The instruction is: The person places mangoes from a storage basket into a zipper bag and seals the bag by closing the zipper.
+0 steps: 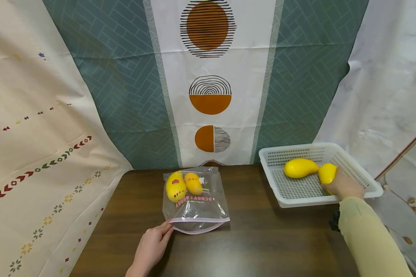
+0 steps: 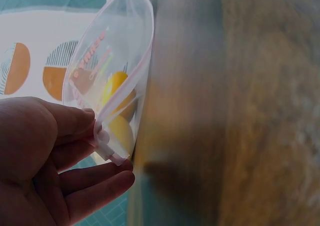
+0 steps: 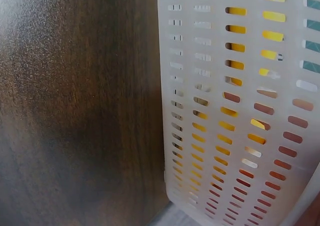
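My left hand pinches the near left corner of a clear zip bag with a pink seal. Two yellow mangoes lie inside, toward its far end. In the left wrist view, thumb and fingers hold the seal's end, and the bag's mouth gapes. At the right, my right hand reaches into a white plastic basket and grips a yellow mango. A second mango lies beside it in the basket. From the right wrist, the basket's slotted wall hides most of that hand.
Everything rests on a dark brown wooden table. A patterned cloth hangs along the back edge, with a cream cloth at the left and a marbled cloth at the right, close to the basket.
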`<state>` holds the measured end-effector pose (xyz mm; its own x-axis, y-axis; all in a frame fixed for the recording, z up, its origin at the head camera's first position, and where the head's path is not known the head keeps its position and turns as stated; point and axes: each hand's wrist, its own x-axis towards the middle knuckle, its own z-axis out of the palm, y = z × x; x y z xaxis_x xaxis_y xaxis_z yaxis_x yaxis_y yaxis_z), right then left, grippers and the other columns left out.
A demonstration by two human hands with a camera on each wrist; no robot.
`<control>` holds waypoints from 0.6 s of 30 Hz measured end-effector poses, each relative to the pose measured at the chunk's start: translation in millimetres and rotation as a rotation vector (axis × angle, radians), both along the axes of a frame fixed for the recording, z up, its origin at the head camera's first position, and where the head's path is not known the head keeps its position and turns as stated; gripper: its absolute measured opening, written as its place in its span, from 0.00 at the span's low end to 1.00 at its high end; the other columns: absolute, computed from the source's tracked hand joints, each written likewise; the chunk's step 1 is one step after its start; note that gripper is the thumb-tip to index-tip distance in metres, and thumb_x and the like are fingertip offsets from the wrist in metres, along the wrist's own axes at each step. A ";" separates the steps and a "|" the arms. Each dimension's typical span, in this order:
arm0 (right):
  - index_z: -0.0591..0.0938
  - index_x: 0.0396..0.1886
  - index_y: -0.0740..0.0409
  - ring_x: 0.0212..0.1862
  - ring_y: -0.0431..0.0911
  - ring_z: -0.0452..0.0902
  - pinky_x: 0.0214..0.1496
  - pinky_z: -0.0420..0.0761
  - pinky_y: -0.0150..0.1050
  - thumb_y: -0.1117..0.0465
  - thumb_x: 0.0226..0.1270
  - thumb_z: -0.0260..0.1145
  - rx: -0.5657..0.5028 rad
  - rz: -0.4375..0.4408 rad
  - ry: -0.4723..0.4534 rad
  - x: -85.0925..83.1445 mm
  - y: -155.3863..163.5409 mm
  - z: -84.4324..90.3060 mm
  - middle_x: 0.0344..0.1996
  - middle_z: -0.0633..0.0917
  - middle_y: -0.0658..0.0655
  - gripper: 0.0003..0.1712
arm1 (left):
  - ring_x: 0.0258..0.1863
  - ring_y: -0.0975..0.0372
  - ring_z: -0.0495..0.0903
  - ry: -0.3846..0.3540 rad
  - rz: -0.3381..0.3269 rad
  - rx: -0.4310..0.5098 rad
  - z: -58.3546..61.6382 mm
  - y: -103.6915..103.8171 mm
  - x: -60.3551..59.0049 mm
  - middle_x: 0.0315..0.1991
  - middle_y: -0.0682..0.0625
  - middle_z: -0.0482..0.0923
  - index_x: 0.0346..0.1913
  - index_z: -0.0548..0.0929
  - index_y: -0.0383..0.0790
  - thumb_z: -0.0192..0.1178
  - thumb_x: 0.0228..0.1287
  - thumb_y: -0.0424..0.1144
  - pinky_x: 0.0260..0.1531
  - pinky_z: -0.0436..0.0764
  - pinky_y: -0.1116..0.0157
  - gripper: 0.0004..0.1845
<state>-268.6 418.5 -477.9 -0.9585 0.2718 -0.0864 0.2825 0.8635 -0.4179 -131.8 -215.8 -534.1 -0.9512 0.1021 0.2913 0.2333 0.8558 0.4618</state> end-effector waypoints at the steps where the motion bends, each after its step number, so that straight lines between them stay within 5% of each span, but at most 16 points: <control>1: 0.60 0.71 0.79 0.51 0.74 0.71 0.53 0.71 0.77 0.48 0.62 0.78 -0.002 -0.007 -0.013 -1.4 0.1 -0.5 0.57 0.72 0.83 0.55 | 0.55 0.54 0.89 -0.004 0.000 0.002 0.1 0.0 0.3 0.58 0.50 0.88 0.55 0.93 0.40 0.72 0.71 0.35 0.54 0.86 0.47 0.13; 18: 0.50 0.79 0.78 0.50 0.75 0.73 0.51 0.74 0.74 0.43 0.68 0.70 0.033 0.003 -0.070 2.1 -4.3 4.7 0.58 0.71 0.87 0.60 | 0.56 0.53 0.89 -0.027 0.014 0.020 0.7 0.0 -0.1 0.58 0.48 0.89 0.55 0.93 0.38 0.72 0.71 0.35 0.55 0.85 0.47 0.13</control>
<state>-266.5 414.2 -473.2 -0.9513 0.2727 -0.1440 0.3073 0.8772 -0.3689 -131.9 -215.8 -533.4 -0.9599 0.0828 0.2677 0.2084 0.8496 0.4846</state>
